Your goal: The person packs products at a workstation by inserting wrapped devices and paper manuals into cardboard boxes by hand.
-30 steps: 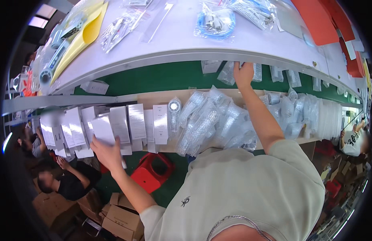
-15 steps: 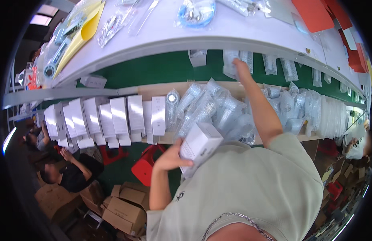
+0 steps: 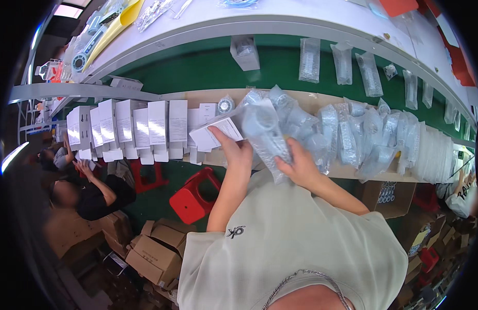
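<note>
My left hand (image 3: pixel 238 150) holds a small white carton (image 3: pixel 218 132) with its open end toward the right. My right hand (image 3: pixel 300 165) grips a clear plastic bag with a pale part inside (image 3: pixel 267 135), its top at the carton's mouth. Both hands are close together in front of my chest, above the wooden shelf edge (image 3: pixel 347 170). Behind them lies a heap of similar clear bagged parts (image 3: pixel 347 134).
A row of upright white cartons (image 3: pixel 130 126) stands along the shelf on the left. More bagged parts (image 3: pixel 342 62) and a white box (image 3: pixel 245 52) lie on the green belt (image 3: pixel 197 67). Below are a red stool (image 3: pixel 195 196), brown cardboard boxes (image 3: pixel 151 248) and a seated person (image 3: pixel 94 191).
My right hand came back from the green belt with a bagged part. My left hand lifted the white carton up to meet it.
</note>
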### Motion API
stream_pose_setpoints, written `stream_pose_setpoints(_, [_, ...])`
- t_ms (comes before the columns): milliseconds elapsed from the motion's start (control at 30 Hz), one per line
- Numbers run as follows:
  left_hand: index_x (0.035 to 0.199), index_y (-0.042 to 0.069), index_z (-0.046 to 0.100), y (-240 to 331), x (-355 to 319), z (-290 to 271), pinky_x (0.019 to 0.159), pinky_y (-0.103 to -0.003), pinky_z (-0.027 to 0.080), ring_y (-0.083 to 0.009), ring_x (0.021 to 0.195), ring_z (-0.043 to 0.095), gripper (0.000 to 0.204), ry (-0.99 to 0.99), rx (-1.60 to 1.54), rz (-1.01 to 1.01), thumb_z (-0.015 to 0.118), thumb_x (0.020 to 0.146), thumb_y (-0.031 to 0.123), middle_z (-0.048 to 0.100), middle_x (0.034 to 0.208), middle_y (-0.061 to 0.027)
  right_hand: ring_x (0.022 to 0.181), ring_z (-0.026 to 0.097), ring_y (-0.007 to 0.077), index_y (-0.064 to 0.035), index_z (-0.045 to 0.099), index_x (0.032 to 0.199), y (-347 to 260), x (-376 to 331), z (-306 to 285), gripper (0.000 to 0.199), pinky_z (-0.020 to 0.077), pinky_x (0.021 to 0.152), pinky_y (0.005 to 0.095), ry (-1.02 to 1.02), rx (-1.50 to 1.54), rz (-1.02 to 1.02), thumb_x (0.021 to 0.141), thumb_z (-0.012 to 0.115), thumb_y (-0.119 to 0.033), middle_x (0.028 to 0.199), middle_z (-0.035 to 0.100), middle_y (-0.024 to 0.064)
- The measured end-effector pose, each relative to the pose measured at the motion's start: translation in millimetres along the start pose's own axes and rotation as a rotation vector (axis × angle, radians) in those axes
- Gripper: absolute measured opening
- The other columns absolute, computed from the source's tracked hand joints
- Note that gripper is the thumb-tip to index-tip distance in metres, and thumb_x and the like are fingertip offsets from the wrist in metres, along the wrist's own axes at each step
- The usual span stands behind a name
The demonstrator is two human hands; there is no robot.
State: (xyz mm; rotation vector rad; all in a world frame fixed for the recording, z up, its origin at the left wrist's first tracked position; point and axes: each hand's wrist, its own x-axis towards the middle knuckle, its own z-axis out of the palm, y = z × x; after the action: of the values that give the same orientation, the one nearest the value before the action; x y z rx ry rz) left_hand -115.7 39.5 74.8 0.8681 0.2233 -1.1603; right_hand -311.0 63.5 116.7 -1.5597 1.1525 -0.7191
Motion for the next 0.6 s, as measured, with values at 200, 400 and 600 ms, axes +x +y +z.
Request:
stream_pose_setpoints(200, [0.145,0.016,0.032,-5,-9,-19,0.108,-0.043,0.036,-0.0267,0.131,0.041,0.073,-0.070,0.096,-0.001,0.040,0.092,0.065,0.045,0.140,-0.0047,0.089,0.064,0.0361,-0.0012,0.059,0.114,13,12,-13,0.039,0.0505,0.077,0.0399,-0.198,-0.034,-0.149,0.081,0.069,-0.019,0.100,0.065,0.0212])
stream_pose_setpoints(400, [0.144,0.017,0.034,-30,-50,-34,0.107,-0.045,0.036,-0.0269,0.129,0.044,0.074,0.002,0.293,-0.162,0.039,0.090,0.068,0.046,0.140,-0.0041,0.093,0.062,0.0379,0.0000,0.062,0.110,29,45,14,0.034,0.0510,0.079,0.0395,-0.220,-0.131,-0.275,0.081,0.067,-0.018,0.107,0.064,0.0194])
stream_pose_setpoints(600, [0.134,0.017,0.048,22,-48,-46,0.097,-0.045,0.046,-0.0285,0.122,0.051,0.067,0.125,0.032,-0.099,0.048,0.087,0.065,0.053,0.134,-0.0038,0.080,0.067,0.0209,-0.0011,0.066,0.098,28,7,2,0.021,0.0516,0.067,0.0302,-0.138,0.384,-0.140,0.077,0.065,-0.007,0.091,0.065,0.0148])
